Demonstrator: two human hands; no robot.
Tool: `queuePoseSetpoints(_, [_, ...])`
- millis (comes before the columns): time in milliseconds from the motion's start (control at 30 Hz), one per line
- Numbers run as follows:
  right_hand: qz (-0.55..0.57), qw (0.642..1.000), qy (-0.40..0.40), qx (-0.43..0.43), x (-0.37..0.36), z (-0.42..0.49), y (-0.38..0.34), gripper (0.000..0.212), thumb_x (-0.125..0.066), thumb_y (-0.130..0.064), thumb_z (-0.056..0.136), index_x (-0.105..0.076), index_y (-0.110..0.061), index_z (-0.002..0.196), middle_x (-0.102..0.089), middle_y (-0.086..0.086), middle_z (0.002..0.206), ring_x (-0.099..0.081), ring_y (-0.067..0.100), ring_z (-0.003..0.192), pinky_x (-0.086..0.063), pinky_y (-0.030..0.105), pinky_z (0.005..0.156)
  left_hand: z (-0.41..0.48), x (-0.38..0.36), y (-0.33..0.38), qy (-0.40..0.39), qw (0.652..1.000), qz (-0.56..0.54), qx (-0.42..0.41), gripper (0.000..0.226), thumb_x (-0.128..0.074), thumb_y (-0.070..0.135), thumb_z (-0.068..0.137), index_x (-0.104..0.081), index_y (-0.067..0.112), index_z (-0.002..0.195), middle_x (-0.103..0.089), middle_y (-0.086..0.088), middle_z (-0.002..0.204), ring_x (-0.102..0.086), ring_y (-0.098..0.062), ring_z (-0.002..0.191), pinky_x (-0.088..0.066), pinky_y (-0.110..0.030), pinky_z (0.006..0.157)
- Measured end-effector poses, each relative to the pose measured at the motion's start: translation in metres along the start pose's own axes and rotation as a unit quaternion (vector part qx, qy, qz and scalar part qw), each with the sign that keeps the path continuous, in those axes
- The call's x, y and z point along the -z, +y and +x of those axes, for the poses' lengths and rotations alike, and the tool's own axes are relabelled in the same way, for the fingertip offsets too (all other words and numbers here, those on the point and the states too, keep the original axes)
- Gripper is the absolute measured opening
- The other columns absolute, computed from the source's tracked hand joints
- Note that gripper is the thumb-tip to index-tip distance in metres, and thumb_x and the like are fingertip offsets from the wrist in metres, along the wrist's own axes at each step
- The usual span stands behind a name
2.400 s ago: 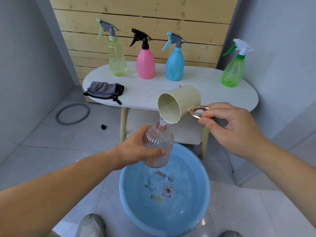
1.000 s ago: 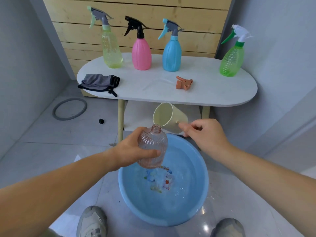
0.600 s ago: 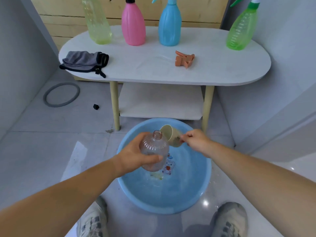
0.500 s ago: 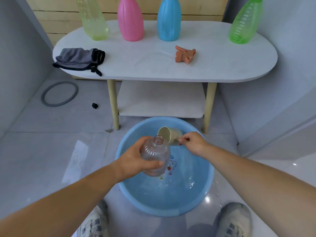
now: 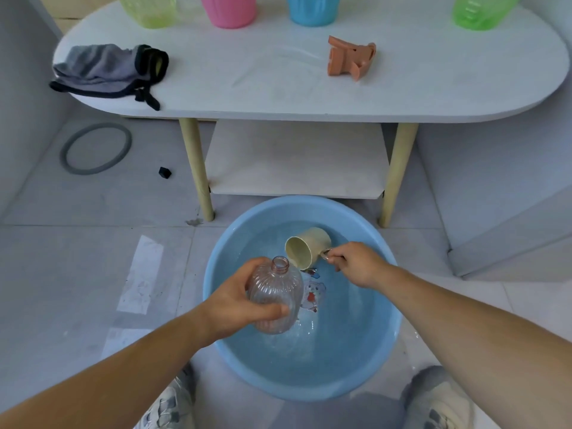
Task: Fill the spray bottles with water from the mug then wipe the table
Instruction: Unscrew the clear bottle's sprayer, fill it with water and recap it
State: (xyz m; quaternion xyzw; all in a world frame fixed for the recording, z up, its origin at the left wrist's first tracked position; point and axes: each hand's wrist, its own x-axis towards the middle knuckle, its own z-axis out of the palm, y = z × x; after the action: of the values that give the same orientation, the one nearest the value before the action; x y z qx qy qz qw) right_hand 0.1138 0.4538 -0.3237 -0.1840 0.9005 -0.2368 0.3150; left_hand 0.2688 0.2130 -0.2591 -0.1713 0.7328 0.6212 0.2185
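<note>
My left hand (image 5: 238, 301) grips a clear pinkish ribbed bottle (image 5: 275, 297) without a spray head, held over the blue basin (image 5: 223, 258) of water on the floor. My right hand (image 5: 356, 264) pinches the metal ring handle of a cream mug (image 5: 306, 247), which is tilted on its side low over the water, its mouth facing the bottle's neck. An orange spray head (image 5: 349, 58) lies on the white table (image 5: 247, 85). A grey cloth (image 5: 105, 69) sits at the table's left end.
The bases of yellow-green (image 5: 148, 10), pink (image 5: 227, 10), blue (image 5: 312, 9) and green (image 5: 479, 12) bottles stand along the table's back. A lower shelf (image 5: 294, 162) is under the table. A grey ring (image 5: 96, 148) and small black piece (image 5: 165, 172) lie on the floor. My shoes flank the basin.
The mug came away from the bottle's neck and dropped down into the basin. My view has tilted down, and both hands are lower over the water.
</note>
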Motion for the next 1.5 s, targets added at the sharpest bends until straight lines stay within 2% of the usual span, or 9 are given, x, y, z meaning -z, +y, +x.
queuePoseSetpoints(67, [-0.004, 1.000, -0.005, 0.000, -0.002, 0.001, 0.003, 0.026, -0.049, -0.023, 0.101, -0.073, -0.014, 0.099, -0.071, 0.009, 0.094, -0.062, 0.026, 0.087, -0.049, 0.033, 0.081, 0.001, 0.001, -0.002, -0.002, 1.000, -0.005, 0.002, 0.071, -0.088, -0.001, 0.075, -0.057, 0.024, 0.133, -0.075, 0.005, 0.112, -0.074, -0.012, 0.103, -0.059, -0.024, 0.083])
queuePoseSetpoints(233, [0.000, 1.000, -0.007, -0.010, -0.003, 0.003, 0.008, 0.027, -0.049, -0.025, 0.101, -0.073, -0.013, 0.102, -0.071, 0.007, 0.095, -0.064, 0.025, 0.091, -0.050, 0.033, 0.083, 0.002, 0.004, -0.007, 0.001, 1.000, -0.022, 0.009, 0.081, -0.093, 0.018, 0.063, -0.057, 0.029, 0.134, -0.074, 0.004, 0.117, -0.073, -0.015, 0.108, -0.061, -0.034, 0.092])
queuePoseSetpoints(500, [-0.016, 1.000, 0.004, -0.002, -0.005, 0.002, 0.014, 0.026, -0.050, -0.023, 0.101, -0.069, -0.013, 0.086, -0.067, 0.001, 0.087, -0.054, 0.009, 0.071, -0.032, 0.010, 0.057, 0.002, 0.004, -0.010, -0.005, 0.999, -0.037, 0.007, 0.078, -0.091, 0.015, 0.063, -0.057, 0.025, 0.133, -0.075, 0.001, 0.116, -0.073, -0.017, 0.106, -0.061, -0.030, 0.087])
queuePoseSetpoints(700, [-0.017, 1.000, -0.001, 0.006, -0.006, 0.003, 0.012, 0.032, -0.050, -0.023, 0.101, -0.058, -0.032, 0.071, -0.060, -0.010, 0.077, -0.051, 0.002, 0.068, -0.032, 0.011, 0.058, 0.005, 0.004, -0.008, -0.004, 0.999, -0.044, 0.004, 0.079, -0.091, 0.016, 0.062, -0.058, 0.027, 0.133, -0.076, 0.003, 0.115, -0.074, -0.015, 0.106, -0.060, -0.027, 0.084])
queuePoseSetpoints(933, [-0.026, 0.999, 0.000, 0.018, -0.005, 0.001, 0.010, 0.029, -0.053, -0.025, 0.100, -0.059, -0.028, 0.072, -0.061, -0.008, 0.075, -0.050, 0.002, 0.063, -0.031, 0.011, 0.056, 0.006, 0.004, -0.013, -0.007, 0.999, -0.041, 0.006, 0.086, -0.096, 0.027, 0.056, -0.057, 0.029, 0.133, -0.074, 0.000, 0.119, -0.072, -0.020, 0.110, -0.060, -0.034, 0.090])
queuePoseSetpoints(1067, [-0.019, 1.000, 0.002, 0.011, -0.006, 0.001, 0.011, 0.027, -0.053, -0.025, 0.100, -0.064, -0.024, 0.075, -0.068, -0.002, 0.084, -0.054, 0.006, 0.067, -0.034, 0.011, 0.058, 0.007, 0.005, -0.013, -0.002, 0.999, -0.038, 0.008, 0.081, -0.093, 0.019, 0.061, -0.057, 0.029, 0.133, -0.074, 0.001, 0.118, -0.073, -0.018, 0.109, -0.061, -0.035, 0.091])
queuePoseSetpoints(1167, [0.008, 1.000, 0.013, -0.008, -0.005, 0.000, 0.008, 0.028, -0.053, -0.027, 0.100, -0.071, -0.012, 0.085, -0.071, 0.001, 0.088, -0.054, 0.008, 0.065, -0.037, 0.013, 0.057, 0.008, 0.006, -0.013, 0.002, 0.999, -0.036, 0.011, 0.080, -0.094, 0.021, 0.061, -0.058, 0.031, 0.132, -0.075, 0.002, 0.117, -0.073, -0.018, 0.109, -0.061, -0.038, 0.093])
queuePoseSetpoints(1400, [0.120, 0.991, 0.050, -0.033, 0.010, -0.014, -0.012, 0.028, -0.057, -0.027, 0.098, -0.072, -0.017, 0.077, -0.065, -0.012, 0.069, -0.046, 0.005, 0.053, -0.035, 0.016, 0.051, 0.004, 0.006, -0.003, 0.012, 0.999, -0.040, -0.002, 0.080, -0.092, 0.024, 0.060, -0.057, 0.036, 0.131, -0.076, 0.008, 0.112, -0.073, -0.014, 0.106, -0.061, -0.038, 0.089])
queuePoseSetpoints(1500, [0.156, 0.986, 0.053, -0.023, 0.023, -0.027, -0.023, 0.024, -0.058, -0.027, 0.098, -0.074, -0.017, 0.084, -0.071, -0.008, 0.076, -0.050, 0.009, 0.059, -0.038, 0.016, 0.054, -0.002, 0.005, 0.004, 0.012, 0.999, -0.048, -0.016, 0.083, -0.093, 0.026, 0.058, -0.057, 0.034, 0.132, -0.075, 0.006, 0.114, -0.073, -0.016, 0.107, -0.060, -0.035, 0.084])
